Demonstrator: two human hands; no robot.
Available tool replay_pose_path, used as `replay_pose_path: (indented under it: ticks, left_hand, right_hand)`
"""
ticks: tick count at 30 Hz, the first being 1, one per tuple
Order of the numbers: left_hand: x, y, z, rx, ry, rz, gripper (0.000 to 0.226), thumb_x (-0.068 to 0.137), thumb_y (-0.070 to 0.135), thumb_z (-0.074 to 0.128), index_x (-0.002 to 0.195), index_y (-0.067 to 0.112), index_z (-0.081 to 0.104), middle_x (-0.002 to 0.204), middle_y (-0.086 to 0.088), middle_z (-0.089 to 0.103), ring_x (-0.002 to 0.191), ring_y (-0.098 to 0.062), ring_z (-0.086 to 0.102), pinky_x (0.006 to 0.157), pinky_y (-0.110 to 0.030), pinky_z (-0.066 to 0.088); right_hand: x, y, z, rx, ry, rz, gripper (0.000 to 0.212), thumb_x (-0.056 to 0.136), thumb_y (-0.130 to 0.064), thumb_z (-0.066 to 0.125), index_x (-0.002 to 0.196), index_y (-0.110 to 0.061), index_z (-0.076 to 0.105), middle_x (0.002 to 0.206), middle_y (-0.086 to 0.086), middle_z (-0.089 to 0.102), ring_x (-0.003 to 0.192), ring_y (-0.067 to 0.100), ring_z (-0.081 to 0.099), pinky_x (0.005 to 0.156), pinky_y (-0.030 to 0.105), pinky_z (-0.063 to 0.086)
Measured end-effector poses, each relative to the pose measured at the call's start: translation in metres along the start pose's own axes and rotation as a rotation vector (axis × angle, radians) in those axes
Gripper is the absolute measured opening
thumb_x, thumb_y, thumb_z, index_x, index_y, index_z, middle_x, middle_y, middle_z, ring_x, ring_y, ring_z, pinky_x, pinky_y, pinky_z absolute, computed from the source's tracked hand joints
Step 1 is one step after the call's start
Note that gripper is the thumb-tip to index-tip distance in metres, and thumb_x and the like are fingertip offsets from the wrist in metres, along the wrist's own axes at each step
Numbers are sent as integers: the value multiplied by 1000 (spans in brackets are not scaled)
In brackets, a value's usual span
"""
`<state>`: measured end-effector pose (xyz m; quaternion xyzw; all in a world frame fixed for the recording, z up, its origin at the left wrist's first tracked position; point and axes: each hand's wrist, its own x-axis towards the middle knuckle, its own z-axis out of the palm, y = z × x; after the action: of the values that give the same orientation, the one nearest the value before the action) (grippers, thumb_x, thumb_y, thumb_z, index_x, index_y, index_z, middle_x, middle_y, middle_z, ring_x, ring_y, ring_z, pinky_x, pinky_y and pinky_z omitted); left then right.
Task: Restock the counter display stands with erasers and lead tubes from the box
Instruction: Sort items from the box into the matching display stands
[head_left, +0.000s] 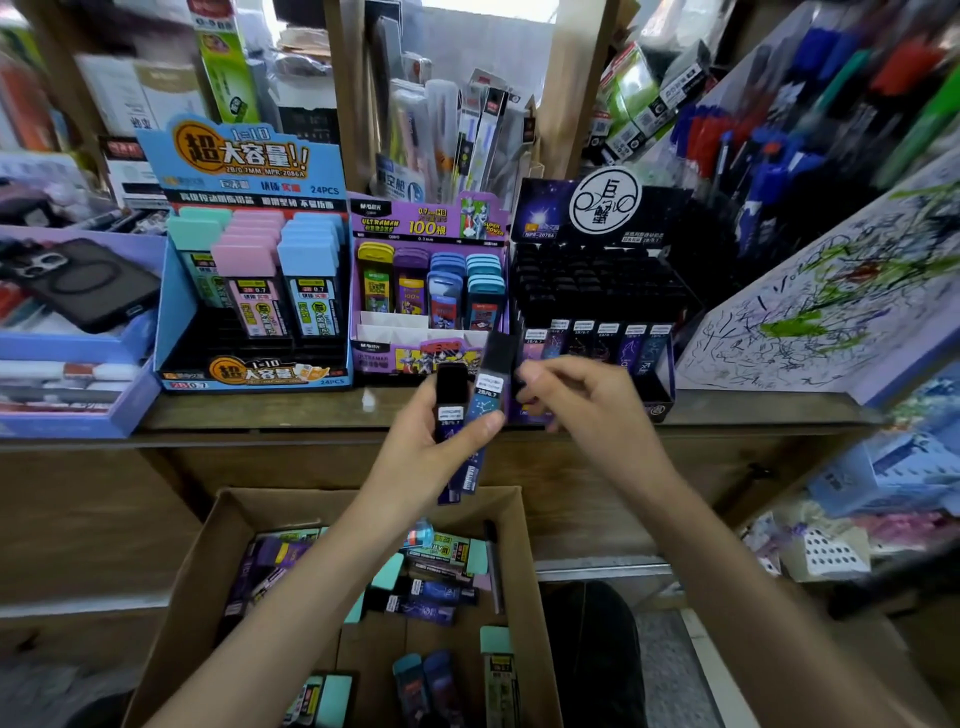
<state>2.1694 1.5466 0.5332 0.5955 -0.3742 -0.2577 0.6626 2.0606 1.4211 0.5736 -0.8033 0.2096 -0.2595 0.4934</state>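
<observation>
Task stage: midway, as judged; stock is in hand and not yet slotted.
Blue display stand (244, 156): back rows hold teal-, pink- and blue-capped lead tubes; the black front slots stand empty.
Purple display stand (415, 218): four columns of coloured lead cases at the back; the white-divided front rows are empty.
Black constellation stand (545, 218): mostly filled with black caps, with a labelled row at the front; closest to done.
Cardboard box (202, 561): on the floor below the surface (260, 410), with many loose tubes inside, dark, purple and teal-capped, so much remains to put out.
Erasers: none identifiable anywhere in view.
Left hand (436, 441): raised over the box in front of the stands, fingers and thumb wrapped round two dark lead tubes (488, 400), held upright and side by side, one standing taller.
Right hand (592, 405): level with the left, fingers curled just beside the taller tube's black cap; contact with it cannot be told.
Likely destination: the black stand, judging by the matching star print.
</observation>
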Motion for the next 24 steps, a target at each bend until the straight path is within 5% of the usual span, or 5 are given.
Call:
replay_pose_path:
  ticks: [8, 13, 17, 24]
  left_hand:
    - [2, -1, 11, 26, -19, 11, 32, 81, 39, 56, 108, 22, 57, 97, 11, 68, 96, -5, 63, 82, -20, 49]
    - [3, 0, 0, -22, 74, -20, 24, 93, 33, 40, 103, 16, 52, 73, 8, 65, 65, -3, 57, 63, -13, 47]
    - [2, 0, -6, -39, 99, -39, 19, 96, 28, 39, 101, 11, 45, 73, 5, 65, 60, -3, 56, 59, -13, 47]
    - [-4, 0, -11, 12, 67, 10, 29, 81, 35, 55, 93, 9, 59, 80, 6, 69, 78, -4, 65, 68, -13, 50]
  right_hand:
    - [4, -7, -15, 176, 33, -36, 14, 88, -11, 61, 79, -21, 66, 70, -8, 69, 67, 7, 64, 56, 18, 50]
    - [29, -11, -56, 93, 266, -121, 10, 87, -12, 64, 82, -21, 66, 73, -7, 69, 66, 2, 64, 57, 15, 50]
    - [39, 0, -56, -61, 218, -149, 11, 87, -11, 64, 92, -20, 66, 83, -9, 67, 73, -2, 64, 64, 12, 49]
    - [46, 11, -47, -179, 170, -160, 13, 86, -15, 66, 87, -27, 63, 78, -16, 65, 70, -2, 62, 62, 11, 46]
